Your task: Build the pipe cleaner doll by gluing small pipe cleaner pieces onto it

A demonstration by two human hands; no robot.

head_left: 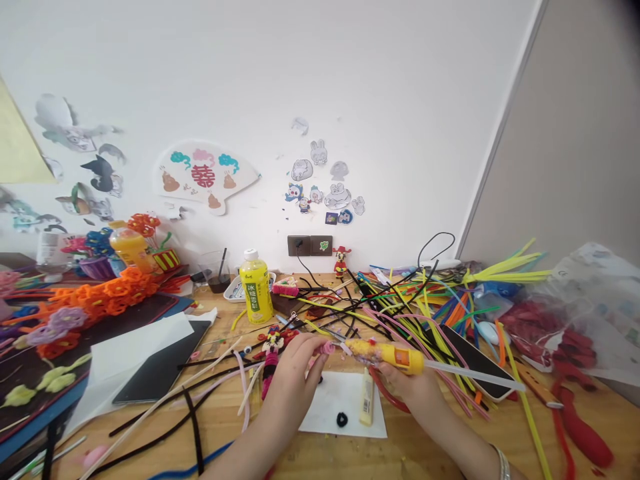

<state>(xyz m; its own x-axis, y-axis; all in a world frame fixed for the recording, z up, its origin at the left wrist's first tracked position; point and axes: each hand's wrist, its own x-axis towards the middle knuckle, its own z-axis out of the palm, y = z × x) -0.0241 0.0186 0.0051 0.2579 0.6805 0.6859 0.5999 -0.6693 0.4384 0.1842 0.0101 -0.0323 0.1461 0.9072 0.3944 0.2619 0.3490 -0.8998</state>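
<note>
My left hand (299,365) pinches a small pink coil (328,348), seemingly of pipe cleaner, between thumb and fingers. Closed around the handle of a yellow hot glue gun (384,353) is my right hand (411,387). The gun's nozzle points left, close to the coil; whether they touch I cannot tell. A translucent glue stick (475,373) juts from its back end. Under both hands lies a white sheet (325,407) bearing a small black ring (342,419) and a pale yellow tube (367,398). A pipe-cleaner figure (271,350) lies just left of my left hand.
Loose pipe cleaners (400,310) cover the table's back right, around a phone (475,367). A yellow drink bottle (256,288) stands behind my hands. On the left are a dark tablet (160,367) and orange pipe-cleaner flowers (100,297). A cable plugs into the wall socket (299,245).
</note>
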